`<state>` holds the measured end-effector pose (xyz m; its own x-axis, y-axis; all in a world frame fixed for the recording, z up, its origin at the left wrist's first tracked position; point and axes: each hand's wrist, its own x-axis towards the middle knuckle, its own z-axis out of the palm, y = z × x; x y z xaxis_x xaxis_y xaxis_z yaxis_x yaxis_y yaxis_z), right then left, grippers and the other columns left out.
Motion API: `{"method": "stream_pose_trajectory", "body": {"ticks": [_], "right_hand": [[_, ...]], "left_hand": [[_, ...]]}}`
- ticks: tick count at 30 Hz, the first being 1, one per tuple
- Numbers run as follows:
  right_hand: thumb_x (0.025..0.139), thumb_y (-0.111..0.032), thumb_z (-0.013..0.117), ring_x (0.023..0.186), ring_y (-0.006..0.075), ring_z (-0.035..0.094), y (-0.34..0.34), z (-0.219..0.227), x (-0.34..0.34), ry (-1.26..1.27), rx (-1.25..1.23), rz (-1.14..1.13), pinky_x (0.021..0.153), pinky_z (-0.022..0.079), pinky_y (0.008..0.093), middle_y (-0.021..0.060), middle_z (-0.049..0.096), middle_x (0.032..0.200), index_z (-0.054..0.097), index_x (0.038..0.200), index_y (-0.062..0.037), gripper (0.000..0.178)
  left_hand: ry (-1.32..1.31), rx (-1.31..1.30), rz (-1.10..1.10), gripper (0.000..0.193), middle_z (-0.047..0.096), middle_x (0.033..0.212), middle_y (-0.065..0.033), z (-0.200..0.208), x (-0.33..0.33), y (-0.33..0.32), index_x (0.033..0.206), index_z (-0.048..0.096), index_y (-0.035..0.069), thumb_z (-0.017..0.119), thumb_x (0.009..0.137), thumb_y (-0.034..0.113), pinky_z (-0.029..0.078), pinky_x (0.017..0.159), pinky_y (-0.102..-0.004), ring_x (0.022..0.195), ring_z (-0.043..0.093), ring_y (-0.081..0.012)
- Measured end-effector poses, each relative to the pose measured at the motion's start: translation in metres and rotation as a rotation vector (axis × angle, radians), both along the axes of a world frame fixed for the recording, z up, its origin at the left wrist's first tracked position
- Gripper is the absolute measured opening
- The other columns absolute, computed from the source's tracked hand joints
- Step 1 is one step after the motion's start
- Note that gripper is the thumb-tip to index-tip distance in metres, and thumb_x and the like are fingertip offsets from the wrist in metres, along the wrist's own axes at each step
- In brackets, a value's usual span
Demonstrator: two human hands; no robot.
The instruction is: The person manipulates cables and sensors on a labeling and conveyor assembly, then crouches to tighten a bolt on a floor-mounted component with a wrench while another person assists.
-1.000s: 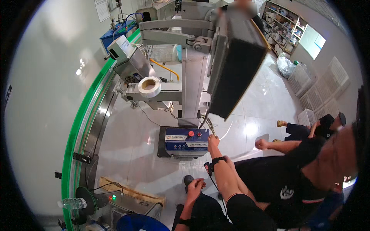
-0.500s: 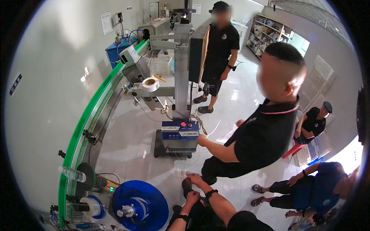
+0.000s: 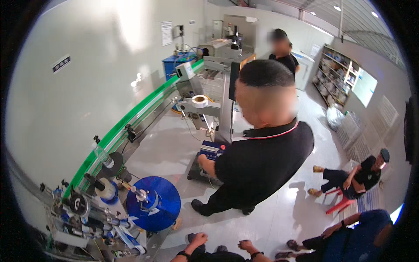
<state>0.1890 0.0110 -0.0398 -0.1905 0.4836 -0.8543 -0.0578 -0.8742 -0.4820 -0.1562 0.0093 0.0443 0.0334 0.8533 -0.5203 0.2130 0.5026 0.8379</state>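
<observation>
My left hand [image 3: 199, 239] is at the lower edge, in front of my body, with a dark band on the wrist. Its fingers are loosely curled and nothing shows in them. My right hand [image 3: 245, 245] is off to the right, apart from the left, also with curled fingers and no visible object. Nearest to my left hand stands a large blue disc [image 3: 168, 208] with a metal hub, on a labelling machine. Ahead, a co-worker in a black shirt [image 3: 266, 153] bends over a blue control box [image 3: 212, 149], one hand at its left side.
A conveyor with green rails [image 3: 144, 105] runs along the left wall. A plastic bottle [image 3: 103, 156] stands on it. A white label roll [image 3: 199, 101] sits on the far machine. At right, one person sits on a red stool [image 3: 339, 203], another person [image 3: 358, 236] is nearer.
My hands have drawn apart and lower toward the frame's bottom edge. The view has turned left. The near co-worker has moved in over the control box and hides more of the far machine.
</observation>
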Motion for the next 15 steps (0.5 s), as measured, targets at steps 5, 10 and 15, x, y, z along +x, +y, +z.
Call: {"method": "stream_pose_trajectory", "body": {"ticks": [5,10,15], "right_hand": [[0.083,-0.012,0.05,0.066,0.0298,0.06,-0.049,-0.01,0.061,-0.016,0.13,-0.082,0.053,0.05,0.0367,0.021,0.061,0.084,0.052,0.1,0.0066,0.025],[0.084,-0.011,0.046,0.063,0.0226,0.062,-0.096,0.019,0.088,-0.306,0.11,-0.01,0.051,0.05,0.0309,0.0158,0.063,0.08,0.054,0.096,0.0055,0.023],[0.083,-0.014,0.049,0.065,0.0231,0.062,-0.106,0.04,0.078,-0.296,0.033,-0.103,0.055,0.051,0.0319,0.0159,0.063,0.081,0.054,0.097,0.0045,0.024]], "left_hand": [[-0.082,-0.263,0.196,0.019,0.061,0.065,-0.0075,-0.005,-0.032,-0.098,0.08,0.062,0.0,0.057,0.08,0.018,0.047,0.051,-0.026,0.054,0.058,-0.0128],[0.146,-0.523,0.317,0.018,0.063,0.073,-0.0096,0.009,-0.068,-0.179,0.081,0.063,0.001,0.057,0.075,0.016,0.047,0.059,-0.031,0.066,0.061,-0.0179],[0.026,-0.357,0.427,0.024,0.063,0.077,-0.0101,0.011,-0.084,-0.22,0.091,0.061,0.006,0.059,0.076,0.023,0.049,0.059,-0.0335,0.066,0.061,-0.0212]]}}
